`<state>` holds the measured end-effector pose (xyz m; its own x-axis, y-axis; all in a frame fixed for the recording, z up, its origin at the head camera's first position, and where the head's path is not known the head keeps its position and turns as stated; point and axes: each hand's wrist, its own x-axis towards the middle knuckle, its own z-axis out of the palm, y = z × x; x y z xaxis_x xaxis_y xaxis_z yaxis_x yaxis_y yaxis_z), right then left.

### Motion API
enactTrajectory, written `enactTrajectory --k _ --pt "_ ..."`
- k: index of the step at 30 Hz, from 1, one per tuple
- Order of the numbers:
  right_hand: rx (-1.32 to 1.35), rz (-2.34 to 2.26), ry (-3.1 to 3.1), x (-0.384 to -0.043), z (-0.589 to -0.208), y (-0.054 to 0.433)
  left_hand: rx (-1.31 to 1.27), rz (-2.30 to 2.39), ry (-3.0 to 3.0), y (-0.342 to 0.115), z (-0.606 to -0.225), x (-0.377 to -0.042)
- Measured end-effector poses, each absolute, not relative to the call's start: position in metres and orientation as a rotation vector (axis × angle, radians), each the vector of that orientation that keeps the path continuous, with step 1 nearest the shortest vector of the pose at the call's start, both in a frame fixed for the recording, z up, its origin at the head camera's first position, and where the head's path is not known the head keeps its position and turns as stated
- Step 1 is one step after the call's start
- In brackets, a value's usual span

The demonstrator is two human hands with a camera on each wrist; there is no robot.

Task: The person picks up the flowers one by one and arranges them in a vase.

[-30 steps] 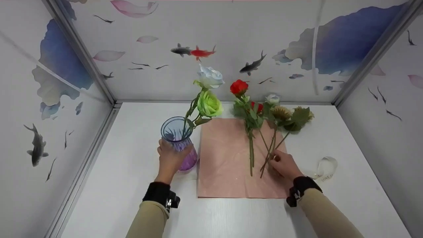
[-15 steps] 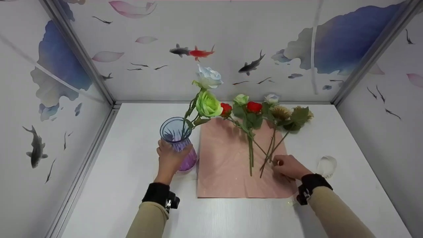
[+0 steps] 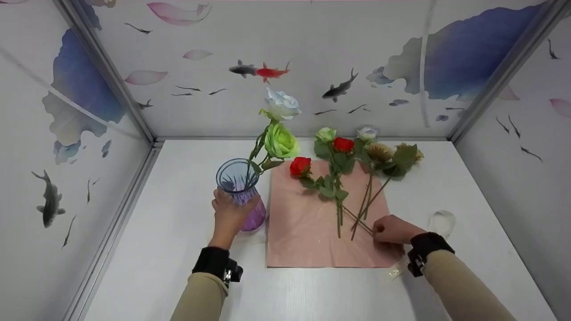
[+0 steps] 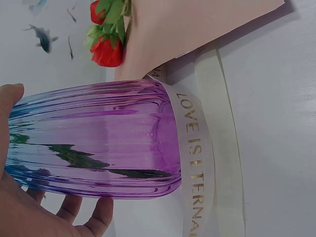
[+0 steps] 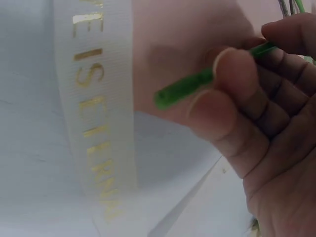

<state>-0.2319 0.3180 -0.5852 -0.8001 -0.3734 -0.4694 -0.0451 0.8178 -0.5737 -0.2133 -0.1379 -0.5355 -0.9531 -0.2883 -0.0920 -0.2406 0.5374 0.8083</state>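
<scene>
My left hand [image 3: 231,218] grips a ribbed blue-to-purple glass vase [image 3: 255,217] round its side. A light green rose [image 3: 281,140] and a white rose [image 3: 284,104] lean out of the vase to the right. With my right hand [image 3: 395,229] I pinch the lower stem of a red rose [image 3: 300,166]; the bloom points up and left over the pink paper [image 3: 303,232]. In the right wrist view, the cut end of the green stem [image 5: 182,90] sticks out past the fingertips. That stem crosses other stems on the paper.
Another red rose [image 3: 343,145], a pale green rose [image 3: 325,134], a whitish bloom [image 3: 367,133] and brownish flowers [image 3: 379,152] lie at the paper's far edge. Cream ribbon [image 4: 195,153] with gold lettering runs beneath the vase. Printed walls enclose the white table [image 3: 178,267].
My right hand has moved right and toward me, drawing the red rose by its stem; the bloom has swung down and left onto the paper. My left hand keeps holding the vase in place.
</scene>
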Motion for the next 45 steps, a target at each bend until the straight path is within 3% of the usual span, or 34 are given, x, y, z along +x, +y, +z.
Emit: enactTrajectory --k 11,24,45 --pt "-0.398 -0.511 2.425 -0.24 -0.578 0.305 0.461 -1.386 -2.72 -0.137 -0.54 -0.211" --pt "-0.697 -0.463 2.72 -0.254 -0.567 0.26 0.476 -1.439 -2.692 -0.137 -0.538 -0.211" --pt "-0.452 -0.401 2.957 -0.265 -0.587 0.213 0.483 -1.43 -2.691 -0.137 -0.535 -0.214"
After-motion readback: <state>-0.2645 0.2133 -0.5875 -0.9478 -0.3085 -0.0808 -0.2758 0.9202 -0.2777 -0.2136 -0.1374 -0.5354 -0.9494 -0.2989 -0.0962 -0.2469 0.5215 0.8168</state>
